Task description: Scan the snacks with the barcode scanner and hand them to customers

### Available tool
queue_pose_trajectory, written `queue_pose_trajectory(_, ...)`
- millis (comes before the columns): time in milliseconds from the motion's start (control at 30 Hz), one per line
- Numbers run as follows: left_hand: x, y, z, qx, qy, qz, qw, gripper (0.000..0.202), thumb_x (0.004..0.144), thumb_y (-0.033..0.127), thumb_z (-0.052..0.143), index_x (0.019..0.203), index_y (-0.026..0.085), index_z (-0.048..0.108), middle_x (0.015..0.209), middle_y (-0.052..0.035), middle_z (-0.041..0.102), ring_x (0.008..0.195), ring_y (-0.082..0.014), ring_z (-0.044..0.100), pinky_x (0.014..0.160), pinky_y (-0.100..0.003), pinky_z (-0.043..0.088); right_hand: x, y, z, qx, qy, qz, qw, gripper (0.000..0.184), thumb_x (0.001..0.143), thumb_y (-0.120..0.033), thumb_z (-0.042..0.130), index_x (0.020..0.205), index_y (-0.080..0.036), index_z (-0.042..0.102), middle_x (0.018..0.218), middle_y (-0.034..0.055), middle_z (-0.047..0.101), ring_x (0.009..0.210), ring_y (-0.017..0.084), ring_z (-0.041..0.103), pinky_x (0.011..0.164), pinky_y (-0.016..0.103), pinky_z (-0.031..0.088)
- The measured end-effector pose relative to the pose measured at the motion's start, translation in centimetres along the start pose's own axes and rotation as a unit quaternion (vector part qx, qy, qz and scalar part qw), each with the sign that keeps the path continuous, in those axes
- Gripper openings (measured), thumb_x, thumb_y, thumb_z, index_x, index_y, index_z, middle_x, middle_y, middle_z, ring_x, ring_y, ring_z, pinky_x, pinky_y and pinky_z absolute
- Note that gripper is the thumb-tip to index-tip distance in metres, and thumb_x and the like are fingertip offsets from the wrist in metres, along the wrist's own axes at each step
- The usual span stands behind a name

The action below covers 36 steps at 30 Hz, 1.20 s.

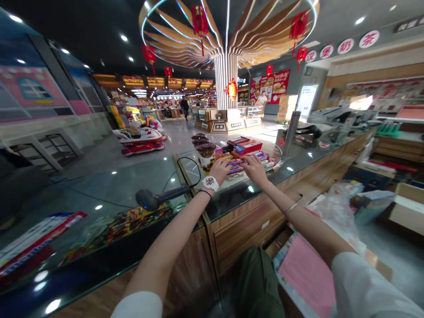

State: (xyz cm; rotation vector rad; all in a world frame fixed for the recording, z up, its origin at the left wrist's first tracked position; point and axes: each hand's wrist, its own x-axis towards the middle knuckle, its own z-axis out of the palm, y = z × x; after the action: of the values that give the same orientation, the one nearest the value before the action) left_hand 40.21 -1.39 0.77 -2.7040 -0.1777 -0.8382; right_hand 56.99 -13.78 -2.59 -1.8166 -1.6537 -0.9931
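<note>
Head view: left hand (220, 170) and right hand (253, 169) are at either end of Mentos packs (234, 168) on the glass-topped bench (228, 202), fingers curled, grip undetermined. Handling is judged unfinished, though boxed sweets (250, 146) lie grouped behind. Dark-topped cups (206, 154) stand alongside, contents unverifiable.

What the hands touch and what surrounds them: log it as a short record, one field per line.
Left hand: at the left end of the Mentos packs, grip unclear
Right hand: at their right end, grip unclear
Left wrist: watch
Beside packs, left: cups
Behind packs: red box
Left counter: scanner
Floor beyond: ride
Overhead: lanterns
</note>
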Motion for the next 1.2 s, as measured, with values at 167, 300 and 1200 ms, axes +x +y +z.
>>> queue_pose_trajectory(167,1.5,-1.0,1.8,-0.019,0.0,-0.01,1.0,0.034,0.089,0.003,0.05,0.11,0.019,0.071,0.127,-0.0112,0.067,0.113,-0.0242,0.062,0.11,-0.049,0.045,-0.5,0.8,1.8,0.01,-0.031,0.012,0.999,0.038,0.088,-0.012,0.051,0.122,-0.02,0.068,0.143,0.0108,0.056,0.132,0.028,0.049,0.118,0.054,0.028)
queue_pose_trajectory(300,2.2,-1.2,3.0,-0.018,-0.014,-0.025,0.999,0.034,0.089,0.003,0.051,0.111,0.018,0.071,0.129,-0.0107,0.066,0.119,-0.023,0.06,0.114,-0.048,0.041,-0.4,0.9,3.1,0.005,-0.07,0.036,0.997,0.043,0.088,-0.014,0.05,0.128,-0.018,0.064,0.149,0.0113,0.051,0.138,0.03,0.044,0.117,0.056,0.028)
queue_pose_trajectory(1200,0.9,-0.7,6.2,-0.064,-0.064,-0.047,0.995,0.033,0.098,0.016,0.042,0.12,0.017,0.066,0.137,-0.0131,0.061,0.132,-0.0243,0.052,0.116,-0.055,0.034,-0.1,1.5,4.7,0.071,-0.106,0.064,0.99,0.038,0.092,-0.02,0.05,0.127,-0.016,0.063,0.134,0.0155,0.064,0.127,0.028,0.057,0.114,0.055,0.034)
